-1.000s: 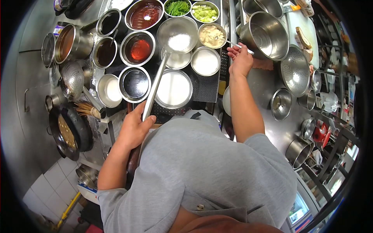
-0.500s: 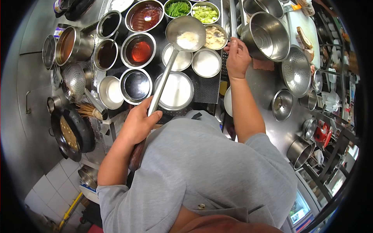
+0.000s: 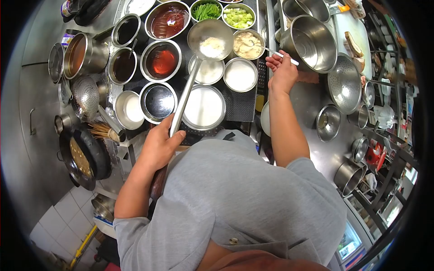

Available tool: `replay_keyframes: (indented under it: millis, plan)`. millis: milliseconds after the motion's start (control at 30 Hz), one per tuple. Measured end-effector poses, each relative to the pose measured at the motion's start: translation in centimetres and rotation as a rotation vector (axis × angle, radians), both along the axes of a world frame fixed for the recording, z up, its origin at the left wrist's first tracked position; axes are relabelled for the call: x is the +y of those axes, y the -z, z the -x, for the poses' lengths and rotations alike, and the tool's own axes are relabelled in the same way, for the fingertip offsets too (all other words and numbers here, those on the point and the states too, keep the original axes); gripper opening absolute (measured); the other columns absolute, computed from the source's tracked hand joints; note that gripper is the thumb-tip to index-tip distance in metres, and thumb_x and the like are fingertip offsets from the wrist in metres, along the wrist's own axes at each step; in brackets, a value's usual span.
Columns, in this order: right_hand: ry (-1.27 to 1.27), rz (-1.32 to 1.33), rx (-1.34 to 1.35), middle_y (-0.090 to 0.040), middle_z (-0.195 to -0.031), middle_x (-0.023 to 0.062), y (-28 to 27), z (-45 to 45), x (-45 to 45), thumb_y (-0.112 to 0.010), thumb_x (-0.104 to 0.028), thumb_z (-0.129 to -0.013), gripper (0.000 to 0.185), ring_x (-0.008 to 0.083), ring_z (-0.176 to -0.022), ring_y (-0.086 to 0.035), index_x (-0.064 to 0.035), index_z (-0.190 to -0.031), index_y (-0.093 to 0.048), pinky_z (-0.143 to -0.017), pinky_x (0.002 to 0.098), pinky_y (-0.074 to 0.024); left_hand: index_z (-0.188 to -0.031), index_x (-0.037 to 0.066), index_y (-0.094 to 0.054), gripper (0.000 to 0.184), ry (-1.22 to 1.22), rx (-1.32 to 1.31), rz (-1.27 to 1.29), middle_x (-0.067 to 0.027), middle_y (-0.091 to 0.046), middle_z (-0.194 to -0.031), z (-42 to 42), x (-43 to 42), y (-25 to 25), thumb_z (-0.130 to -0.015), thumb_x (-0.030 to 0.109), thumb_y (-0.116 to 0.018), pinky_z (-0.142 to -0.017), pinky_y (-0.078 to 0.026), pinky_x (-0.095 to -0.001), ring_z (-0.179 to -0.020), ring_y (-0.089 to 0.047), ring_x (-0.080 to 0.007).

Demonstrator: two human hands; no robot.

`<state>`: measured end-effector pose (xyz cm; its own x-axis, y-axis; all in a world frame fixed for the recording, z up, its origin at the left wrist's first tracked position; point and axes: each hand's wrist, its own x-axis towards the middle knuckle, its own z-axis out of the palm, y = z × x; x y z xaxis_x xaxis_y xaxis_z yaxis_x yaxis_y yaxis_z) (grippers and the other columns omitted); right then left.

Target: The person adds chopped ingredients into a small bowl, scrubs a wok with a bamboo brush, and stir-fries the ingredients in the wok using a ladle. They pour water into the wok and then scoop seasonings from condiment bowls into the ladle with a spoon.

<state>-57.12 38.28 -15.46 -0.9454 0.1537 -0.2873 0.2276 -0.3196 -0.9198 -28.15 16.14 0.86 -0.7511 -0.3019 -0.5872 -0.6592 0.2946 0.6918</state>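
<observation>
My left hand (image 3: 159, 143) is wrapped round the long handle of a metal ladle (image 3: 210, 28). A small heap of pale minced stuff lies in the ladle's bowl, held above several metal containers. My right hand (image 3: 283, 77) is closed on the white handle of a spoon (image 3: 293, 60). The spoon's other end reaches into a round metal tub (image 3: 264, 41) of pale chopped paste (image 3: 247, 44), which hides its tip. Just below the ladle stand a tub of white powder (image 3: 211, 72) and another white-filled tub (image 3: 240, 75).
Red sauce (image 3: 169, 21), red liquid (image 3: 163, 61), green chopped vegetables (image 3: 207, 11) and dark liquids fill nearby containers. On the left are a perforated strainer (image 3: 86, 97) and a wok (image 3: 98, 151). A deep pot (image 3: 312, 44) and a colander (image 3: 344, 86) stand on the right.
My right hand has moved a little right and down, away from the tub, and the spoon's white handle now shows. The ladle has shifted slightly left.
</observation>
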Motion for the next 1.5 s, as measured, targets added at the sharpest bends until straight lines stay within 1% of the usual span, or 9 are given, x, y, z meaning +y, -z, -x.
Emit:
replay_keyframes:
  millis: [133,233,400,800,933,1033,1300,1433,1500]
  plan:
    - [-0.114,0.052,0.106,-0.068,-0.091,0.0167,-3.1,-2.5,-1.9,-0.05,-0.017,-0.104,0.03,0.0216,-0.075,-0.072,0.0092,-0.113,-0.061,-0.063,0.028,-0.0587,-0.138,-0.006,-0.052,0.054,0.005,-0.078,-0.025,-0.0226,-0.07,-0.111,1.2,0.3,-0.9,-0.091,0.017,-0.065,-0.094,-0.049,-0.0355,-0.103,-0.068,-0.0273]
    - [-0.285,-0.3,0.71,-0.069,-0.091,0.0107,-3.3,-3.4,-2.0,-0.057,-0.007,-0.102,0.018,0.0149,-0.077,-0.071,0.0056,-0.109,-0.067,-0.068,0.0262,-0.0576,-0.137,-0.006,-0.053,0.053,0.014,-0.09,-0.067,-0.0218,-0.07,-0.111,1.5,0.3,-1.0,-0.091,0.017,-0.065,-0.094,-0.049,-0.0362,-0.104,-0.068,-0.0272]
    - [-0.162,-0.553,0.563,-0.071,-0.089,0.009,1.6,-0.8,-1.3,-0.055,-0.016,-0.104,0.025,0.0127,-0.071,-0.071,0.005,-0.108,-0.068,-0.066,0.0247,-0.0562,-0.138,-0.006,-0.052,0.053,0.017,-0.059,-0.05,-0.0223,-0.07,-0.114,1.0,0.3,-0.5,-0.091,0.016,-0.065,-0.096,-0.049,-0.0362,-0.107,-0.067,-0.0272]
    - [-0.005,0.008,-0.041,-0.066,-0.088,0.0149,-0.3,-0.6,-0.4,-0.046,-0.016,-0.102,0.033,0.023,-0.068,-0.07,0.0101,-0.117,-0.058,-0.06,0.0318,-0.0581,-0.138,-0.006,-0.052,0.053,0.002,-0.038,-0.006,-0.0229,-0.07,-0.115,0.9,0.1,-0.3,-0.091,0.016,-0.065,-0.096,-0.049,-0.0361,-0.108,-0.068,-0.0284]
    - [-0.085,0.075,0.103,-0.067,-0.089,0.0147,-3.7,-2.7,-2.0,-0.052,-0.016,-0.103,0.028,0.0212,-0.074,-0.07,0.0081,-0.114,-0.062,-0.066,0.0308,-0.058,-0.138,-0.005,-0.053,0.053,0.009,-0.059,-0.026,-0.021,-0.071,-0.111,1.3,0.2,-0.5,-0.091,0.016,-0.066,-0.092,-0.051,-0.0356,-0.102,-0.068,-0.0255]
    - [-0.46,-0.792,1.063,-0.07,-0.093,0.0122,-5.8,-3.0,-2.1,-0.062,-0.004,-0.097,0.013,0.0164,-0.078,-0.07,0.0031,-0.105,-0.07,-0.069,0.0286,-0.0553,-0.138,-0.005,-0.053,0.053,-0.023,-0.061,-0.119,-0.0174,-0.071,-0.104,1.3,0.2,-0.6,-0.091,0.016,-0.066,-0.087,-0.052,-0.0341,-0.094,-0.067,-0.0209]
    - [-0.396,-0.247,0.53,-0.066,-0.081,0.0089,-4.3,-6.9,-3.2,-0.059,-0.01,-0.1,0.015,0.0146,-0.069,-0.065,0.0031,-0.1,-0.067,-0.063,0.0269,-0.051,-0.139,-0.004,-0.053,0.051,-0.15,-0.058,-0.143,-0.0117,-0.069,-0.103,-3.0,-0.1,-1.8,-0.092,0.014,-0.065,-0.083,-0.051,-0.0309,-0.089,-0.063,-0.0159]
    - [-0.594,-0.639,0.808,-0.066,-0.083,0.0148,-1.8,-7.3,-5.4,-0.061,-0.012,-0.098,0.014,0.0245,-0.068,-0.066,0.0006,-0.102,-0.068,-0.065,0.0343,-0.0515,-0.141,0.0,-0.053,0.052,-0.246,0.025,-0.069,0.0023,-0.056,-0.078,-6.1,0.1,-1.4,-0.091,0.013,-0.064,-0.057,-0.042,-0.0234,-0.061,-0.05,-0.0056]
    - [-0.584,-0.604,0.705,-0.066,-0.082,0.0135,-0.3,-7.6,-6.0,-0.06,-0.013,-0.099,0.016,0.0225,-0.067,-0.065,0.001,-0.102,-0.067,-0.064,0.0336,-0.0514,-0.14,-0.002,-0.053,0.052,-0.284,-0.016,-0.096,-0.0065,-0.063,-0.095,-7.0,-0.1,-2.1,-0.092,0.013,-0.065,-0.075,-0.046,-0.0274,-0.082,-0.057,-0.0118]
